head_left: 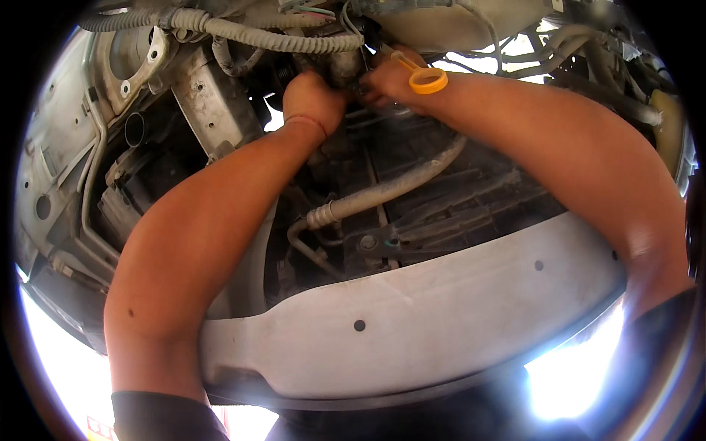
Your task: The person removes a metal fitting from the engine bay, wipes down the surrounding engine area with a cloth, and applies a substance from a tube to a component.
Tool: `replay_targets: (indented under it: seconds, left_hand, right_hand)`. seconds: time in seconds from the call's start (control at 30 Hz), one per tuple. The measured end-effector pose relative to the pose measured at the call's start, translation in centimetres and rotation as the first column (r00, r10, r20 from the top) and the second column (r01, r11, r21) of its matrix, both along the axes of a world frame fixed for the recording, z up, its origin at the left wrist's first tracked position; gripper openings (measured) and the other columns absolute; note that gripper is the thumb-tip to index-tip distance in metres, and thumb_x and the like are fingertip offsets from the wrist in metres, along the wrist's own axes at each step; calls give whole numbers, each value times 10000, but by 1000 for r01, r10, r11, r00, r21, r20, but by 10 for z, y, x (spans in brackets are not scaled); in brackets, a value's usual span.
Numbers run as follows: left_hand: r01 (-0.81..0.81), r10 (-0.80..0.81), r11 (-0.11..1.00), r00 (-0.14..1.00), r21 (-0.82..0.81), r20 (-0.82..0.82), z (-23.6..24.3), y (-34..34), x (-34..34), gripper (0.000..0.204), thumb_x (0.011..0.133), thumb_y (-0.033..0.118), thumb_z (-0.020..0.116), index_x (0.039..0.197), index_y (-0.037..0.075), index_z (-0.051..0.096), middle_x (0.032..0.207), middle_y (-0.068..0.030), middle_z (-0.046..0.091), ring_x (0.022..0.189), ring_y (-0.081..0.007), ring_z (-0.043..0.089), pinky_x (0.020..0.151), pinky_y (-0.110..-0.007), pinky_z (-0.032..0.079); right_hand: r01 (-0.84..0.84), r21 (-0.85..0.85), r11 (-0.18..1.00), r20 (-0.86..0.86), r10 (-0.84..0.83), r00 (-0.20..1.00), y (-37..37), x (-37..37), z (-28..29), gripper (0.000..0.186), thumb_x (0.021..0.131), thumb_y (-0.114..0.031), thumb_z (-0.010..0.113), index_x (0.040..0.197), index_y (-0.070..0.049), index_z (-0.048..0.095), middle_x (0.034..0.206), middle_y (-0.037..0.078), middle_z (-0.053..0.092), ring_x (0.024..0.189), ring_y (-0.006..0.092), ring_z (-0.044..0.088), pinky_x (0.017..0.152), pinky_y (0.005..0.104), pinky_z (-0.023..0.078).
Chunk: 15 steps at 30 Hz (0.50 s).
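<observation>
**Both hands deep in the engine bay, at a dark fitting below the ribbed hose**

Far left: the pale, dusty sheet-metal inner wing panel [66,162] with round holes is noted, untouched.

Left hand [312,99]: reached in over the broad grey-white front crossmember [441,309], wrist bearing a thin red thread band [307,121]. The fingers are curled away from the camera around or against a dark component; whether the grip is clamped on it or merely pressed against it cannot be told. The placement suggests steadying, judged from posture only.

Centre: the small dark metal fitting [358,90] lies between the two hands, just under the pale ribbed corrugated hose [279,40] running across the top. It is largely hidden by the fingers.

Right hand [393,81]: fingers drawn together at the fitting, apparently pinching it; the exact hold is obscured. A yellow plastic ring-shaped dipstick handle [427,79] stands just beside and over the knuckles, not held.

Below: a grey braided metal pipe [390,187] crosses diagonally over the black slatted plastic shroud [456,198], apart from both hands.
</observation>
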<state>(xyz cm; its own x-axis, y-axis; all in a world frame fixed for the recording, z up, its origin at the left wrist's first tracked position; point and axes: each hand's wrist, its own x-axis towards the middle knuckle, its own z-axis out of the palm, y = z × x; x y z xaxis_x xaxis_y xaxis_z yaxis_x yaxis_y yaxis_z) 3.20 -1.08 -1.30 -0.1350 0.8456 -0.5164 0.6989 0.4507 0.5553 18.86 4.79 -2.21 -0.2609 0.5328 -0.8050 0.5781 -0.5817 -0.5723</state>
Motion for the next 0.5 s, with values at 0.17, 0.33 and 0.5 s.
replay_targets:
  seconds: [0.17, 0.33, 0.5]
  left_hand:
    - [-10, 10, 999, 1000, 36, 1, -1, -2, -1, 451, 636, 336, 773, 841, -53, 672, 862, -260, 661, 888, -384, 647, 795, -414, 514]
    - [23, -23, 999, 1000, -25, -2, 4, 0, 0, 462, 646, 322, 764, 897, -52, 661, 896, -259, 659, 910, -388, 638, 800, -417, 511]
    - [-3, 3, 997, 1000, 83, 6, -9, -5, -1, 425, 645, 319, 761, 845, -45, 673, 859, -258, 659, 882, -392, 642, 784, -420, 513]
  right_hand:
    - [-39, -30, 999, -70, 36, 997, 5, 5, 0, 205, 811, -71, 591, 977, 49, 585, 879, 182, 642, 728, 280, 678, 552, 356, 548]
    - [83, 161, 983, -112, -66, 992, -8, 6, -17, 200, 812, -58, 595, 984, 43, 589, 871, 176, 645, 712, 273, 674, 546, 351, 541]
    - [-322, 438, 840, -20, 367, 930, -2, 17, -42, 209, 809, -60, 601, 990, 44, 593, 839, 170, 649, 699, 269, 671, 549, 341, 535]
